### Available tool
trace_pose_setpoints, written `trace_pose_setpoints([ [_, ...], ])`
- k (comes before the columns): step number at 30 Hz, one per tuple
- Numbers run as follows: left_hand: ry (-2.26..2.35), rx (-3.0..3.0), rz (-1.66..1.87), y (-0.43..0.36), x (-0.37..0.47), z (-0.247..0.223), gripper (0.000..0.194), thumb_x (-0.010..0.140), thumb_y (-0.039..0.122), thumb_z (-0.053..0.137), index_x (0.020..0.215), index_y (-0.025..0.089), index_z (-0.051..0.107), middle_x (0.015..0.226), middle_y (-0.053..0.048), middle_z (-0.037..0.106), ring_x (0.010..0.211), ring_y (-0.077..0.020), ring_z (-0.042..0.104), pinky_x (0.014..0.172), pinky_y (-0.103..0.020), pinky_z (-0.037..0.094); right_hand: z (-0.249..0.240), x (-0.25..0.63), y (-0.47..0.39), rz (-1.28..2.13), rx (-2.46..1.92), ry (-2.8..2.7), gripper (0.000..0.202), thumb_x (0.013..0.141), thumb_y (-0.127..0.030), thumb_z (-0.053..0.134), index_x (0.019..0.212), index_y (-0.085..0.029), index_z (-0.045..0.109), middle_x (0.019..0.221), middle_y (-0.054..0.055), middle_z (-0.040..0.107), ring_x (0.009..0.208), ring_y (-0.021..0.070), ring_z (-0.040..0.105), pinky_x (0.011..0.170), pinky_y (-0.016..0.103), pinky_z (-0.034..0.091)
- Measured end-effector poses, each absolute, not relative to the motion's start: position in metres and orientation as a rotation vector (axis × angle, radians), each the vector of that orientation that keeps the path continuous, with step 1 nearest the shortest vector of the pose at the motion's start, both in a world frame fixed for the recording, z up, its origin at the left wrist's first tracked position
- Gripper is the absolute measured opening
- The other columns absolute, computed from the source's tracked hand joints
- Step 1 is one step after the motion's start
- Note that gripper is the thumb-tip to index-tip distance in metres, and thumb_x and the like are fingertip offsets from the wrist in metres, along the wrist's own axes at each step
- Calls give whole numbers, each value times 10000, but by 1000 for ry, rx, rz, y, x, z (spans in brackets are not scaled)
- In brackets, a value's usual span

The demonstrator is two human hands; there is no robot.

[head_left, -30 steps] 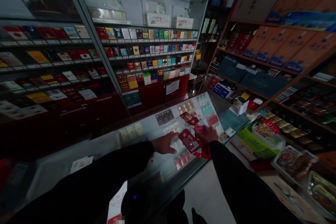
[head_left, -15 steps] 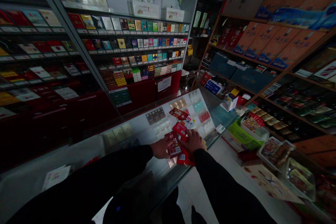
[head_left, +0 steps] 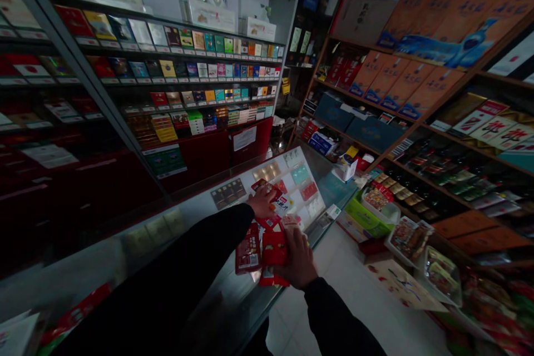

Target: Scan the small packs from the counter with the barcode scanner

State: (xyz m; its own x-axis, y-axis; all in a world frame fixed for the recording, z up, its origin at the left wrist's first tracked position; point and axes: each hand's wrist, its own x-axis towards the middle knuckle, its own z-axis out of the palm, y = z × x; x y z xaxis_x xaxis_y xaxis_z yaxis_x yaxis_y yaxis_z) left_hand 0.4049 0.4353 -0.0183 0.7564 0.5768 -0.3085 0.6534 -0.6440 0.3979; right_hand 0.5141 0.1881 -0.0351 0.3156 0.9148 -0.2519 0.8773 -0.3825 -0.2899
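Where the right hand bends: its fingers curve over the right side of a red packet; from where I stand, I cannot tell whether they grip it or only rest there.
Left hand: farther out, fingers extended across a brownish-red packet; whether they pinch it, I cannot tell.
Loose packets: a maroon packet lies just left of the red one, and a white packet with black lettering just right of the left hand.
Glass surface: it carries these packets; gold boxes and black boxes show through it.
Right side: a green box sits near the shelving, below orange cartons.
Left wall: glass cabinet shelves hold rows of small boxes.
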Motion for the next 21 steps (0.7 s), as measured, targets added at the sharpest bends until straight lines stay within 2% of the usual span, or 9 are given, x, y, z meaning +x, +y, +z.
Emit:
trace_pose_setpoints([
  [4,1009,2409,-204,450,423,-44,1102,712,782,556,1611,297,143,1699,-107,-89,1540,-433,-26,1152,-692,168,-37,515,189,685,-2548,-1649,1233,652,-638,751,1616,-290,67,1680,148,46,1502,481,79,1089,646,270],
  [9,883,2505,-214,447,415,-58,1054,703,828,546,1578,301,287,1698,-124,73,1548,-400,18,1178,-661,128,-39,513,196,678,-2480,-1779,1210,651,-618,746,1616,-254,111,1680,146,90,1494,495,95,1119,612,259],
  [13,796,2533,-178,429,390,-55,968,756,807,525,1557,295,343,1698,-116,93,1544,-403,62,1186,-624,169,-42,503,197,630,-2457,-1844,1172,681,-566,734,1618,-255,104,1683,136,93,1493,477,113,1123,588,260],
  [16,762,2534,-135,408,369,-52,930,802,773,506,1575,302,293,1695,-112,115,1543,-389,97,1197,-584,196,-43,497,196,587,-2443,-1883,1148,700,-536,726,1619,-259,97,1684,126,98,1497,458,102,1129,576,253],
  [21,822,2441,-126,375,341,-50,994,799,753,539,1598,254,222,1677,-142,171,1540,-380,123,1203,-534,250,-43,486,190,562,-2436,-1867,1098,717,-548,710,1614,-277,139,1680,115,133,1490,458,118,1121,572,266],
])
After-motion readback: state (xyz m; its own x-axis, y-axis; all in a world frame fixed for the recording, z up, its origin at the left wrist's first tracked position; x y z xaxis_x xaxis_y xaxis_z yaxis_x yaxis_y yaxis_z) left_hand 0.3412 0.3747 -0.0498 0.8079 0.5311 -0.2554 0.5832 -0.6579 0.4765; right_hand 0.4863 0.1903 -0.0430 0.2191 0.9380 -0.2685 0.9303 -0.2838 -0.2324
